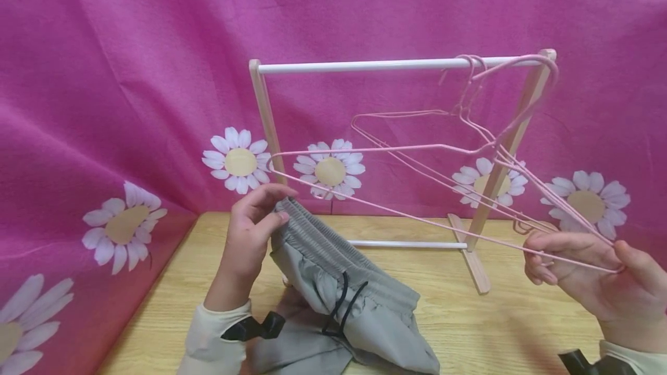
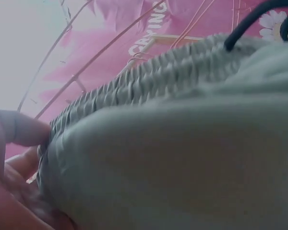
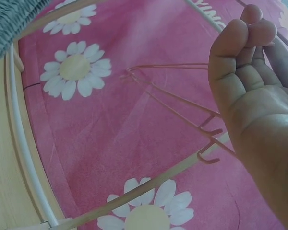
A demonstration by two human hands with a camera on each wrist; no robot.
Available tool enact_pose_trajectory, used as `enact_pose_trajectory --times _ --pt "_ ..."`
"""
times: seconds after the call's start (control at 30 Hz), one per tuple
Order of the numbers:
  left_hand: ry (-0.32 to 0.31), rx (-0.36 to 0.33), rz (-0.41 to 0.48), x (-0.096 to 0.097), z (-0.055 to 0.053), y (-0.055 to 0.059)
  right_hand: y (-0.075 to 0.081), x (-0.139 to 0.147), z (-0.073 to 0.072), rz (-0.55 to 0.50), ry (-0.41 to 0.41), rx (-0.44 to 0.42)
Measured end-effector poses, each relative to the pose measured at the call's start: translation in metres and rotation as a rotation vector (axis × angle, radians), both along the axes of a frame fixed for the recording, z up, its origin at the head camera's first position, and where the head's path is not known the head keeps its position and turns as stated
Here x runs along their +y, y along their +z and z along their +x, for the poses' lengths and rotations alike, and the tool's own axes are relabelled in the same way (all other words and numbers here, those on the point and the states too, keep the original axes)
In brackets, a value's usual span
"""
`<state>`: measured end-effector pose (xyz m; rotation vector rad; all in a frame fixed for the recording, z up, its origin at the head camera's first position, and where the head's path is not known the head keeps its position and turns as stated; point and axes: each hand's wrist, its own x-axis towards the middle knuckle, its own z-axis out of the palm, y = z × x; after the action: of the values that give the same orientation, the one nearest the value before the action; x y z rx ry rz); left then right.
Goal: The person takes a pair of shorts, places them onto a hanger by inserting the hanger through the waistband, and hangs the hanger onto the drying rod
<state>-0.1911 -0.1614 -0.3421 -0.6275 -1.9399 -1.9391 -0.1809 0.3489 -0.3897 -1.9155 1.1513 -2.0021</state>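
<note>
My left hand (image 1: 245, 247) pinches one end of the elastic waistband of grey drawstring pants (image 1: 318, 288), thumb in front. The waistband slants down to the right, with two black cords (image 1: 339, 305) hanging from its front; the lower part lies on the table. In the left wrist view, grey cloth (image 2: 182, 158) fills most of the picture. My right hand (image 1: 599, 282) holds a pink hanger (image 1: 365, 149) by its right corner. The hanger's left end reaches just above my left hand, and its hook overlaps the rack's right top in the head view.
A small rack with a white top rail (image 1: 365, 66) and wooden posts stands at the back of the wooden table (image 1: 172, 282). More pink hangers (image 1: 401, 113) hang near the rail's right end. Pink cloth (image 1: 156, 28) with white daisies covers the back and left side.
</note>
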Motion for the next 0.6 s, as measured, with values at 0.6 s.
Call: enact_pose_trajectory --times 0.6 --pt "0.134 -0.023 0.229 -0.0072 -0.0047 0.0061 -0.0084 0.0032 -0.0072 0.021 0.043 0.017"
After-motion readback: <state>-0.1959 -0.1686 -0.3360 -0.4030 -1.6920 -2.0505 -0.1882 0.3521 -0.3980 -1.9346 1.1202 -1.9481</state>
